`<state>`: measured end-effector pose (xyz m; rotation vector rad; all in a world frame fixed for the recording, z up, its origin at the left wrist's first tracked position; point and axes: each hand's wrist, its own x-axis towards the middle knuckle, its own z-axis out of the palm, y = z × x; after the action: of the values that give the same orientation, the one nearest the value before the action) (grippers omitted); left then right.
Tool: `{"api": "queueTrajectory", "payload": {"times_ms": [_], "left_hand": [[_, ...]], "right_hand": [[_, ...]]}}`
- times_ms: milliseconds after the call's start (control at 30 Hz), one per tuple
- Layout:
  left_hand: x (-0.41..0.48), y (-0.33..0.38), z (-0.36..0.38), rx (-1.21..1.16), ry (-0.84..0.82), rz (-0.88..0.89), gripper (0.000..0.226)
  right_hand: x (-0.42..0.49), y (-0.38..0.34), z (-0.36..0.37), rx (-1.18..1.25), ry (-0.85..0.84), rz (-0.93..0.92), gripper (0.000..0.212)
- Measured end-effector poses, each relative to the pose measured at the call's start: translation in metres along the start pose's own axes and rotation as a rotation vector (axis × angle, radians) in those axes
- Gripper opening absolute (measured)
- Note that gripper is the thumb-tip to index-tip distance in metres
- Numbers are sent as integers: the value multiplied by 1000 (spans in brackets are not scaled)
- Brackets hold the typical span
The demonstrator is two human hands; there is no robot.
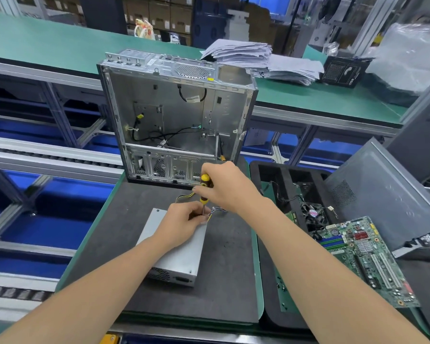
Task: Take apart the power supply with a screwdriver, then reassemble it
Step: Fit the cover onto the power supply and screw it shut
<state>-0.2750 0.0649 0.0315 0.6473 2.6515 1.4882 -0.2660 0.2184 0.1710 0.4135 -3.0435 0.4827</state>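
Note:
The power supply (181,252), a silver metal box, lies flat on the dark foam mat (224,281) in front of me, its vented end toward me. My right hand (227,187) grips the yellow-and-black handle of a screwdriver (205,187), held upright with its shaft pointing down at the box's far right corner. My left hand (184,225) rests on the far end of the box, its fingers pinching the shaft near the tip. The tip and the screw are hidden by my fingers. Thin coloured wires (217,209) trail from that far corner.
An open, stripped computer case (176,115) stands upright just beyond the mat. To the right lie a black foam tray (271,170) with a fan, a green motherboard (365,256) and a grey side panel (382,194). Paper stacks (258,60) sit on the far green bench.

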Motion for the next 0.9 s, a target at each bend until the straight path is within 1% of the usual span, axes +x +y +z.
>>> {"api": "queueTrajectory", "payload": {"times_ms": [67, 100, 133, 167, 200, 233, 267, 300, 333, 367, 467, 533, 567, 600, 633, 667, 700, 733, 767, 867, 900], "left_hand": [[1, 1, 0, -26, 9, -22, 13], [3, 1, 0, -23, 19, -29, 14], [5, 1, 0, -10, 21, -34, 14], [6, 0, 0, -1, 16, -35, 13], [6, 0, 0, 1, 10, -34, 12], [6, -1, 1, -2, 8, -34, 12], [5, -1, 1, -7, 7, -36, 12], [4, -1, 1, -11, 4, -37, 12], [4, -2, 1, -16, 2, -34, 11], [3, -1, 1, -23, 5, -31, 10], [3, 1, 1, -58, 33, -39, 14], [5, 1, 2, -58, 43, -39, 15], [6, 1, 2, -51, 37, -43, 15], [6, 1, 2, -44, 28, -43, 15], [6, 1, 2, -39, 21, -38, 14], [5, 0, 2, -38, 17, -32, 14], [4, -2, 3, -42, 10, -30, 14], [3, -2, 3, -47, 0, -29, 13], [2, -3, 4, -51, -9, -24, 12], [2, -1, 4, -35, 10, -17, 14], [4, 0, 4, -22, 28, -16, 18]], "right_hand": [[6, -1, 5, -163, 20, 127, 40], [6, -3, 7, -219, 33, 136, 41], [5, -4, 6, -232, 47, 110, 40], [3, -5, 3, -194, 46, 52, 34], [1, -4, -1, -134, 22, -32, 24], [-1, -2, -5, -78, -26, -122, 16], [-2, -1, -8, -47, -82, -185, 15], [-1, -2, -9, -36, -119, -192, 13], [1, -3, -9, -39, -128, -141, 10], [3, -5, -9, -45, -109, -68, 14], [8, -6, 1, -204, -34, 113, 37], [5, -6, 3, -278, -3, 134, 45], [2, -4, 2, -255, 8, 93, 44], [0, -3, -1, -208, -5, 22, 35], [-2, -1, -4, -147, -36, -75, 24], [-3, 2, -8, -110, -92, -162, 18], [-2, 4, -10, -88, -139, -211, 15], [-1, 4, -12, -91, -164, -193, 11], [0, 4, -11, -94, -149, -141, 11], [4, 1, -2, -192, -61, 82, 42], [4, 0, 2, -220, -32, 122, 50]]}}
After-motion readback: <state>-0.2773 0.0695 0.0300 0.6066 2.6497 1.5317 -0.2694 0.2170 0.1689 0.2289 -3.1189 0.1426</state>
